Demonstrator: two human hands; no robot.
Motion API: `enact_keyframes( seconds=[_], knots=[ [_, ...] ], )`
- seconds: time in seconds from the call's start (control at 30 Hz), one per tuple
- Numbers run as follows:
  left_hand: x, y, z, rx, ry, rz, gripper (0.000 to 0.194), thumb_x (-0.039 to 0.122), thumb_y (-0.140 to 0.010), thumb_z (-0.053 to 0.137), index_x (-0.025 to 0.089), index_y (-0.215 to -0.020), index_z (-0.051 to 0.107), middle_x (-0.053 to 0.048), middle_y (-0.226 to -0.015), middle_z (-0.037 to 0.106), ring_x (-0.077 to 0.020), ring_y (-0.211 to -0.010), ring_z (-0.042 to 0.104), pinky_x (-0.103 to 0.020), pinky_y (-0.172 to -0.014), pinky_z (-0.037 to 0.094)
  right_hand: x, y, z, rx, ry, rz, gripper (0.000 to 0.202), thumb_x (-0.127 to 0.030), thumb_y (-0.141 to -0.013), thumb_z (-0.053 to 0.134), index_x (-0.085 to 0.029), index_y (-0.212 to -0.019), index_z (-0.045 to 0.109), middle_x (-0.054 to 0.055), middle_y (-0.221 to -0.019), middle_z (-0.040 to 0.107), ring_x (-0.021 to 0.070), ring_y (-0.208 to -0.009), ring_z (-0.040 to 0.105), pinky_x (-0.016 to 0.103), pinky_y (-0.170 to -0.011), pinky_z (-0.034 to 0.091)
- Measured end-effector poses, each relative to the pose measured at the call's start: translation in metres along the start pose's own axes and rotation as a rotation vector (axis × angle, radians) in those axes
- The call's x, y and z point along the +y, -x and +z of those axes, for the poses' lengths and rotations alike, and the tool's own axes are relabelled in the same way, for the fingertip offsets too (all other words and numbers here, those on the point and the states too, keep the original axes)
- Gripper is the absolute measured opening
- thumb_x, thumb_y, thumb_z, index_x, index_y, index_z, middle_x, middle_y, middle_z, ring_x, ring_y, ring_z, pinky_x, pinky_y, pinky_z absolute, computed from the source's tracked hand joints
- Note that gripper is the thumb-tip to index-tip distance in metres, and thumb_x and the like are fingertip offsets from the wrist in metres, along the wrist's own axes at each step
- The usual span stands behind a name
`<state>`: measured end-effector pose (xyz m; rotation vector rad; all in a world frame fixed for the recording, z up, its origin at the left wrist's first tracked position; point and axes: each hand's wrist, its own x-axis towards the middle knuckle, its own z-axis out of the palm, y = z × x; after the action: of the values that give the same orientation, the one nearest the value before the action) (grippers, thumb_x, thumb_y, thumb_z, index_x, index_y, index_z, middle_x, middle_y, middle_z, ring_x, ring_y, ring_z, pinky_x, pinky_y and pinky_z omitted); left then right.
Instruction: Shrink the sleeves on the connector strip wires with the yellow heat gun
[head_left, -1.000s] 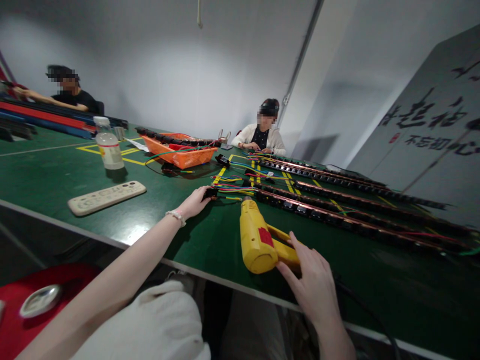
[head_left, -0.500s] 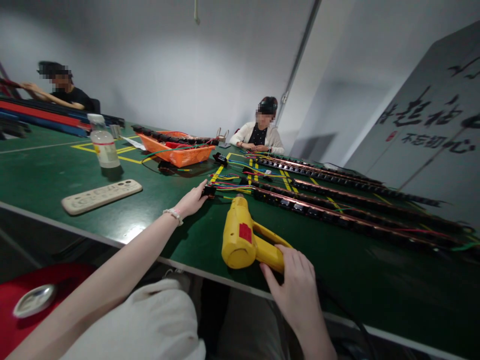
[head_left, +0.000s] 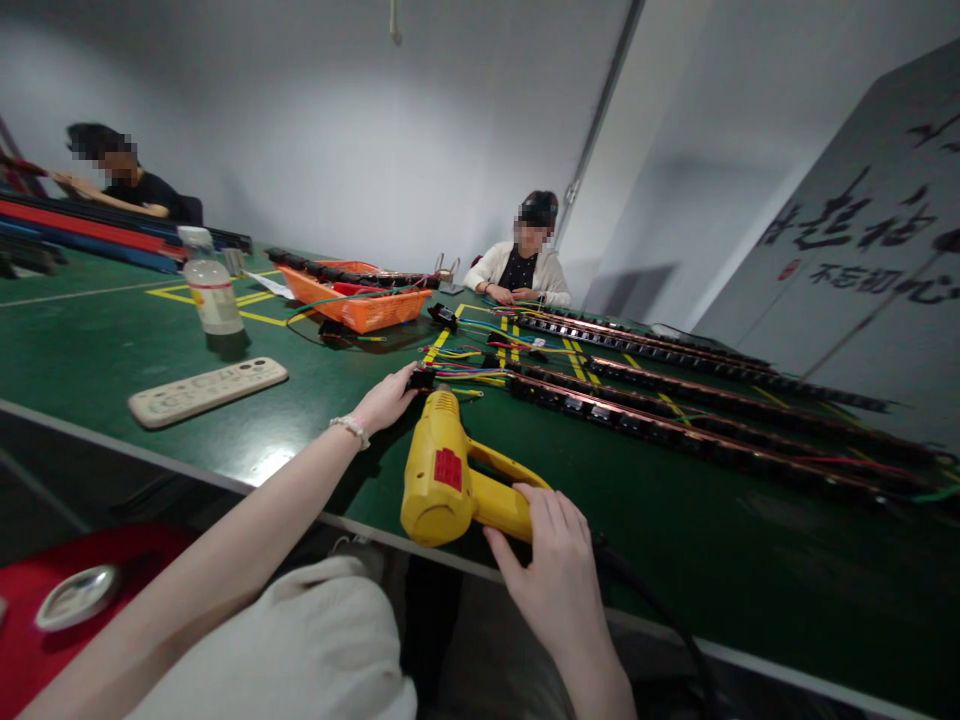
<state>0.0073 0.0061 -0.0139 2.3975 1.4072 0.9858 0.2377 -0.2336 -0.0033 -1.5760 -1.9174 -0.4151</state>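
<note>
Right hand [head_left: 556, 565]: grip closed round the yellow heat gun [head_left: 437, 475]. Left hand [head_left: 384, 400]: pinching the black connector [head_left: 423, 379] above the table [head_left: 315, 400], nozzle close by. Farther off, the strips [head_left: 645, 427] have wires attached; I can't tell which are finished.

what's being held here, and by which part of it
The right hand holds the yellow heat gun by its handle. The left hand has its fingertips at a small black connector; whether it grips that cannot be told.
</note>
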Motion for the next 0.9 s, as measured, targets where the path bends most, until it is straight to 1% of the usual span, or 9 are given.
enact_keyframes(
  seconds=[0.17,0.3,0.43,0.53,0.63,0.77,0.9],
  knots=[
    [0.006,0.002,-0.004,-0.005,-0.035,-0.036,0.055,0.025,-0.086,0.043,0.011,-0.138,0.032,-0.018,-0.128,0.053,-0.0267,-0.117,0.051,-0.041,-0.099,0.040,0.005,-0.001,-0.001,-0.013,-0.032,0.021,0.044,-0.047,-0.081,0.056,-0.018,-0.113,0.050,0.007,-0.105,0.059,0.0230,-0.104,0.051,0.043,-0.097,0.039],
    [0.007,0.002,-0.005,-0.014,-0.024,-0.055,0.056,0.024,-0.086,0.042,0.009,-0.139,0.031,-0.019,-0.129,0.052,-0.0272,-0.119,0.050,-0.041,-0.100,0.039,0.014,-0.001,-0.005,-0.032,-0.065,0.035,0.044,-0.049,-0.080,0.057,-0.020,-0.112,0.051,0.006,-0.107,0.060,0.0228,-0.105,0.052,0.043,-0.096,0.040],
    [0.005,0.001,-0.004,-0.004,0.007,-0.045,0.055,0.022,-0.086,0.043,0.008,-0.138,0.031,-0.019,-0.130,0.051,-0.0274,-0.120,0.049,-0.042,-0.100,0.039,0.027,0.001,-0.010,-0.040,-0.064,0.043,0.044,-0.049,-0.079,0.057,-0.020,-0.112,0.052,0.007,-0.107,0.061,0.0242,-0.104,0.053,0.043,-0.092,0.042],
    [0.002,0.000,-0.003,-0.020,0.011,-0.051,0.056,0.021,-0.086,0.043,0.008,-0.139,0.030,-0.019,-0.129,0.052,-0.0271,-0.119,0.050,-0.042,-0.099,0.040,0.039,0.003,-0.013,-0.045,-0.061,0.062,0.044,-0.048,-0.077,0.058,-0.021,-0.111,0.053,0.006,-0.106,0.061,0.0243,-0.102,0.055,0.043,-0.088,0.044],
    [0.001,-0.001,-0.002,-0.033,0.006,-0.077,0.057,0.021,-0.086,0.044,0.010,-0.140,0.029,-0.019,-0.127,0.053,-0.0265,-0.117,0.051,-0.040,-0.099,0.040,0.052,0.007,-0.018,-0.054,-0.066,0.078,0.042,-0.048,-0.076,0.059,-0.022,-0.108,0.052,0.006,-0.105,0.061,0.0241,-0.100,0.055,0.043,-0.087,0.045],
    [0.001,-0.001,-0.002,-0.034,0.005,-0.074,0.057,0.020,-0.086,0.043,0.010,-0.140,0.028,-0.018,-0.128,0.052,-0.0260,-0.118,0.050,-0.040,-0.099,0.039,0.068,0.011,-0.025,-0.058,-0.059,0.096,0.041,-0.048,-0.075,0.059,-0.024,-0.107,0.052,0.005,-0.103,0.061,0.0239,-0.097,0.055,0.043,-0.084,0.045],
    [0.002,0.000,-0.003,-0.038,-0.007,-0.084,0.057,0.020,-0.087,0.043,0.011,-0.140,0.028,-0.018,-0.123,0.055,-0.0263,-0.114,0.053,-0.039,-0.097,0.041,0.078,0.014,-0.030,-0.047,-0.055,0.111,0.039,-0.048,-0.076,0.058,-0.024,-0.106,0.052,0.004,-0.102,0.060,0.0230,-0.095,0.055,0.041,-0.082,0.045]
  ],
)
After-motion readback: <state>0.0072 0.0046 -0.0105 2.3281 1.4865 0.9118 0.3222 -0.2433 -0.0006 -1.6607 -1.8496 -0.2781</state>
